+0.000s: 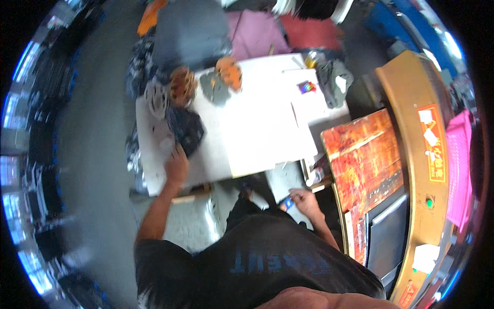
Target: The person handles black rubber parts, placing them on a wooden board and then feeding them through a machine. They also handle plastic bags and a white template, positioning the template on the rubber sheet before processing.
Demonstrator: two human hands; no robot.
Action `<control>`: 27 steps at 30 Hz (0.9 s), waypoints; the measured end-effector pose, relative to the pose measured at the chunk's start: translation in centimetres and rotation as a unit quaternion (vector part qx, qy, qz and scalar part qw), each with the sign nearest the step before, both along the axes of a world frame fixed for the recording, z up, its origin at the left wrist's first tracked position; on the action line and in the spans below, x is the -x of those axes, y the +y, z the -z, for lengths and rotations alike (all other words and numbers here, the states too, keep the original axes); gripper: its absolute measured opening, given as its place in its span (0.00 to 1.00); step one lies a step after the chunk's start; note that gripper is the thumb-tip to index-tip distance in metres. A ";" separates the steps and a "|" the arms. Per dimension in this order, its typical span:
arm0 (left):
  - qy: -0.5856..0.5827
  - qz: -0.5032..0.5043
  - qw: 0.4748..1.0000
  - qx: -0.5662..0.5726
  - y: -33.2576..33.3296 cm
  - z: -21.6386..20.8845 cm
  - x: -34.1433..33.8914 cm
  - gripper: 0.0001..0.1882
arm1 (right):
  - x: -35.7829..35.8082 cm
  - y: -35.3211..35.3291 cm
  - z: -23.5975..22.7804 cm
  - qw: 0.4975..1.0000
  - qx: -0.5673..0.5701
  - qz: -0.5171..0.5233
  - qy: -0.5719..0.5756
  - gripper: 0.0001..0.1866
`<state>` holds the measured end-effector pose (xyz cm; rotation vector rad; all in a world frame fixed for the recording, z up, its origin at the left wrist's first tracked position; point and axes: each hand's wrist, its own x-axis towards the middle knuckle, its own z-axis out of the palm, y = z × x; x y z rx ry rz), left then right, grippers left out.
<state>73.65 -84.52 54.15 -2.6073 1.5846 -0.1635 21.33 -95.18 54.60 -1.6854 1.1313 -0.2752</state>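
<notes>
My left hand (176,166) is at the near left of the white worktable, its fingers closed at the lower edge of a dark, flat, soft-looking piece (186,130). The image is blurred there, and the material cannot be made out. Beyond that piece are a white slotted piece (156,99), a brown slotted piece (182,86), a grey-green flat piece (215,88) and an orange slotted piece (229,73). My right hand (307,202), in front of the table's near edge, is closed round a small blue object (286,204) whose kind is unclear.
The white worktable (252,134) spreads ahead of me. At its far right lie dark cloth (334,82) and a small colourful item (307,87). Grey (193,33), purple (256,32) and red sheets (311,33) hang beyond. A red-orange patterned board (363,159) and a yellow-brown machine (419,129) stand right.
</notes>
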 end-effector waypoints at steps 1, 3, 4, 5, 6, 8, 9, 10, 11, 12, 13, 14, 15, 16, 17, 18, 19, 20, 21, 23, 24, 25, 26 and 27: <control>-0.016 -0.001 0.997 -0.071 0.4 3.4 1.5 0.29 | -1.5 0.0 -0.7 0.996 -0.085 0.006 0.010 0.10; 0.050 0.036 0.987 -0.148 1.5 8.2 3.1 0.29 | -4.1 -0.5 -1.8 0.995 0.005 -0.091 0.029 0.12; 0.027 0.062 0.995 -0.075 2.3 9.4 3.7 0.30 | -4.9 -0.9 -2.3 0.992 0.039 -0.118 0.012 0.14; 0.069 0.055 0.993 -0.077 2.9 9.8 3.9 0.31 | -5.6 -1.2 -2.5 0.989 0.069 -0.131 0.019 0.14; 0.116 0.043 0.987 -0.099 3.4 9.4 3.8 0.32 | -6.1 -1.7 -2.7 0.994 0.016 -0.097 0.043 0.14; 0.146 0.053 0.981 -0.118 3.3 6.5 3.0 0.30 | -6.8 -2.4 -2.7 0.996 -0.003 -0.071 0.053 0.15; 0.125 0.077 0.983 -0.106 2.4 4.4 2.7 0.27 | -7.1 -2.9 -2.6 0.995 0.019 -0.078 0.063 0.15; 0.092 0.102 0.987 -0.087 1.0 2.2 2.5 0.24 | -7.5 -3.2 -2.4 0.993 0.034 -0.081 0.085 0.14; 0.185 0.101 0.978 -0.006 -1.3 -0.2 2.2 0.19 | -8.1 -3.5 -2.2 0.993 0.038 -0.091 0.072 0.14; 0.264 0.104 0.955 0.082 -4.4 -2.6 1.9 0.14 | -8.7 -3.7 -2.0 0.992 0.034 -0.094 0.072 0.14; 0.344 0.081 0.926 0.136 -7.9 -5.2 1.7 0.10 | -9.2 -3.8 -1.8 0.993 0.030 -0.093 0.072 0.14; 0.309 0.143 0.899 0.275 -11.1 -8.0 1.9 0.07 | -10.0 -3.8 -1.7 0.992 0.033 -0.095 0.071 0.15; 0.285 0.168 0.868 0.370 -14.3 -10.8 2.1 0.09 | -10.6 -3.6 -1.6 0.992 0.044 -0.097 0.066 0.15; 0.295 0.201 0.842 0.404 -17.1 -13.8 2.2 0.08 | -11.2 -3.4 -1.5 0.992 0.057 -0.099 0.062 0.15; 0.283 0.223 0.816 0.453 -20.1 -16.8 2.5 0.10 | -11.7 -3.1 -1.5 0.991 0.069 -0.100 0.059 0.15; 0.281 0.262 0.790 0.478 -22.6 -19.8 2.5 0.10 | -11.9 -2.6 -1.5 0.993 0.060 -0.089 0.057 0.15; 0.247 0.271 0.786 0.499 -24.6 -22.6 2.7 0.11 | -12.0 -2.0 -1.6 0.994 0.052 -0.079 0.062 0.15; 0.169 0.296 0.772 0.536 -26.7 -25.2 2.9 0.12 | -11.9 -1.3 -1.6 0.996 0.048 -0.058 0.050 0.15; 0.113 0.302 0.774 0.544 -28.5 -27.5 3.2 0.14 | -11.6 -0.5 -1.7 0.998 0.041 -0.039 0.038 0.15; 0.052 0.305 0.796 0.520 -31.7 -30.9 3.4 0.19 | -10.7 1.0 -1.7 0.999 0.009 0.000 0.046 0.15; 0.043 0.313 0.811 0.493 -33.2 -32.1 3.4 0.20 | -10.1 1.9 -1.6 0.998 -0.014 0.018 0.053 0.15; 0.040 0.317 0.832 0.454 -34.6 -33.0 3.4 0.22 | -9.5 2.6 -1.5 0.997 -0.046 0.038 0.056 0.15; 0.084 0.311 0.851 0.414 -35.9 -33.8 2.9 0.19 | -9.0 3.2 -1.4 0.996 -0.043 0.047 0.058 0.15; 0.138 0.289 0.881 0.348 -36.9 -34.4 2.4 0.17 | -8.6 3.8 -1.2 0.996 -0.049 0.056 0.055 0.15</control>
